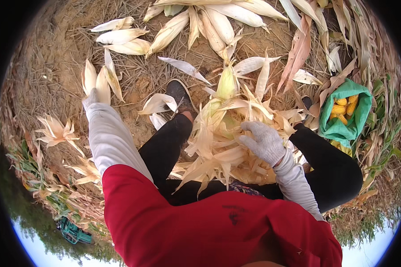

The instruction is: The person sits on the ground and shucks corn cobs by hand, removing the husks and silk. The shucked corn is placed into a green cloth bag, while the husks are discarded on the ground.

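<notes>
My left hand (pixel 91 98), in a pale knit glove, reaches out to a few corn ears in dry husks. It touches an unhusked corn ear (pixel 103 87), with another ear (pixel 89 77) close beside it; whether the fingers close around one is hidden. My right hand (pixel 264 142), gloved too, hovers over a heap of loose corn husks (pixel 220 150) between my legs. Its thumb and fingers are apart with nothing between them. A greenish-yellow husk (pixel 228 83) stands at the far side of the heap.
Unhusked ears (pixel 217 25) lie piled ahead, with several more (pixel 123 36) to their left. At right, a green woven sack (pixel 346 133) holds bare yellow cobs (pixel 339 109). Dry stalks (pixel 357 36) line the right side. My shoe (pixel 180 95) rests on straw-strewn soil.
</notes>
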Motion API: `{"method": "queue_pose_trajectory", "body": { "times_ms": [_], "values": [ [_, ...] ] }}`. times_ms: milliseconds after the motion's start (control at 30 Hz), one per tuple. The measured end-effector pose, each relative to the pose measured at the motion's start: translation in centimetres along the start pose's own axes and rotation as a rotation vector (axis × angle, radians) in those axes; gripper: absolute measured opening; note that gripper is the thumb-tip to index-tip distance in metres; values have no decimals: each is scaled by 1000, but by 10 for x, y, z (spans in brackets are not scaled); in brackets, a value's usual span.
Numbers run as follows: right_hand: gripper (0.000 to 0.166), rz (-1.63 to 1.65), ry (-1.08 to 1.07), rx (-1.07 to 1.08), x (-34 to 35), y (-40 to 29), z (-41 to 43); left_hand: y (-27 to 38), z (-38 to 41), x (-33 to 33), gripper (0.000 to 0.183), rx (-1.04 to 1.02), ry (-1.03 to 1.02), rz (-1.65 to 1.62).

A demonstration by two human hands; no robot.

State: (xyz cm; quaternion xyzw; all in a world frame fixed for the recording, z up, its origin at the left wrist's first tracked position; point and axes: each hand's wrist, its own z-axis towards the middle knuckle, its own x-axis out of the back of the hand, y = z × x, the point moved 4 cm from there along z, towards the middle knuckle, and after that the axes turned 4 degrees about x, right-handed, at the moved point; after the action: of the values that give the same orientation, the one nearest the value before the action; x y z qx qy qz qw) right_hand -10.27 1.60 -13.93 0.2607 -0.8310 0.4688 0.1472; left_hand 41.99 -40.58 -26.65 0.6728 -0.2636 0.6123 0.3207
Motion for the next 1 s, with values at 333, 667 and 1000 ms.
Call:
{"method": "queue_pose_trajectory", "body": {
  "times_ms": [333, 667, 1000],
  "values": [
    [36, 4, 13, 38, -1, -3, 2, 51, -76, -17, 64, 219, -125, -261],
    [42, 16, 198, 182, 26, -32, -55, 113, -325, 54, 61, 257, -422, -1081],
    [50, 1378, 603, 576, 85, -23, -137, 130, -586, 144, 86, -691, -1015, -1231]
  ]
}}
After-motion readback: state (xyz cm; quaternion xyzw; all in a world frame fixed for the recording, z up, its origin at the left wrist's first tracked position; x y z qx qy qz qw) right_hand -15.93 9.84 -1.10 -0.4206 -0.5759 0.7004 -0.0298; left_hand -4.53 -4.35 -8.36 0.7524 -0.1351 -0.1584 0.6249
